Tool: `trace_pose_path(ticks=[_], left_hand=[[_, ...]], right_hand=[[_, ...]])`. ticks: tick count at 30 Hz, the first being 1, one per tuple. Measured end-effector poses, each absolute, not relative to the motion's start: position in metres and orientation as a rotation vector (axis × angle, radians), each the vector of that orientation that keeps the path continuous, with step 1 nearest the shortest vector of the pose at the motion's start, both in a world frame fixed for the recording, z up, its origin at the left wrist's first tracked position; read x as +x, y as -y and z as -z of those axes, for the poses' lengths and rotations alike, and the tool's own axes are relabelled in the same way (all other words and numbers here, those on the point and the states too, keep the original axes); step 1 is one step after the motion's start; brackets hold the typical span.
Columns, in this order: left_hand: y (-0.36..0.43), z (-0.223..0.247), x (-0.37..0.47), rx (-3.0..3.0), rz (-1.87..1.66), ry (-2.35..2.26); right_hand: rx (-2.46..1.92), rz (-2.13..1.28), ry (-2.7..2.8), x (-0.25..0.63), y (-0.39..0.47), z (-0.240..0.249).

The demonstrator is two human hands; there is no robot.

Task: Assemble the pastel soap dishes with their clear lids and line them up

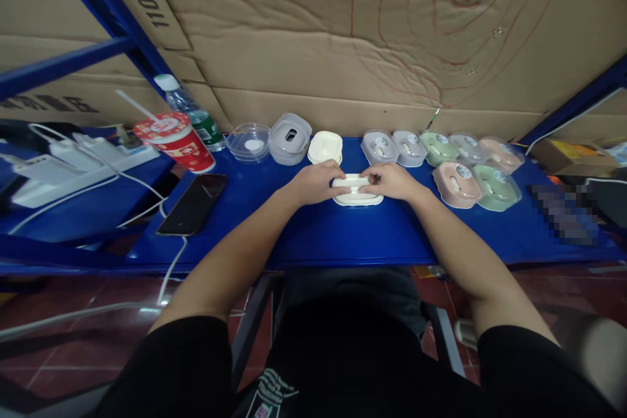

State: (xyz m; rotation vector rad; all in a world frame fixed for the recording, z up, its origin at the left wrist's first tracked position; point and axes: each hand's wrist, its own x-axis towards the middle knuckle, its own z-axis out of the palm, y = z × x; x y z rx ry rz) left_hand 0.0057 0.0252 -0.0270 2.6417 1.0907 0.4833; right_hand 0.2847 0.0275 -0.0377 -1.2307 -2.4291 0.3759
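Observation:
Both hands meet over a shallow cream plastic tray (358, 200) near the middle of the blue table. My left hand (317, 183) grips the left end of a pale strip-like piece (353, 183) at the tray, with thumb and fingers closed. From the other side, my right hand (392, 181) pinches its right end. Whether the strip is separate from the tray I cannot tell. Just behind the left hand stands a cream plastic box part (326, 146). Stacked grey box parts (290, 140) and clear plastic covers (249, 144) lie farther left.
On the right of the table (343, 241) sit several boxes in grey, green (497, 188) and pink (458, 184), with round labels. At left are a phone (193, 204), a red cup (181, 144), a bottle (193, 111) and a power strip (88, 166). Cardboard (294, 32) backs the table.

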Motion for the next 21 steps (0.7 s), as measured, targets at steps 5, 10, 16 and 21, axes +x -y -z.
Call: trace_pose_path(ticks=[5, 10, 16, 21], left_hand=[[-0.037, 0.015, -0.016, 2.524, -0.718, -1.632], [-0.047, 0.008, -0.042, 2.381, -0.66, -1.974], [-0.056, 0.014, -0.048, 2.353, -0.563, -2.039], [-0.057, 0.013, -0.049, 2.373, -0.528, -2.069]], right_hand=[[-1.289, -0.412, 2.438, 0.284, -0.026, 0.035], [-1.266, -0.435, 2.45, 0.284, -0.026, 0.035], [-1.221, -0.417, 2.491, 0.281, -0.025, 0.035], [-1.213, -0.4, 2.506, 0.278, -0.023, 0.034]])
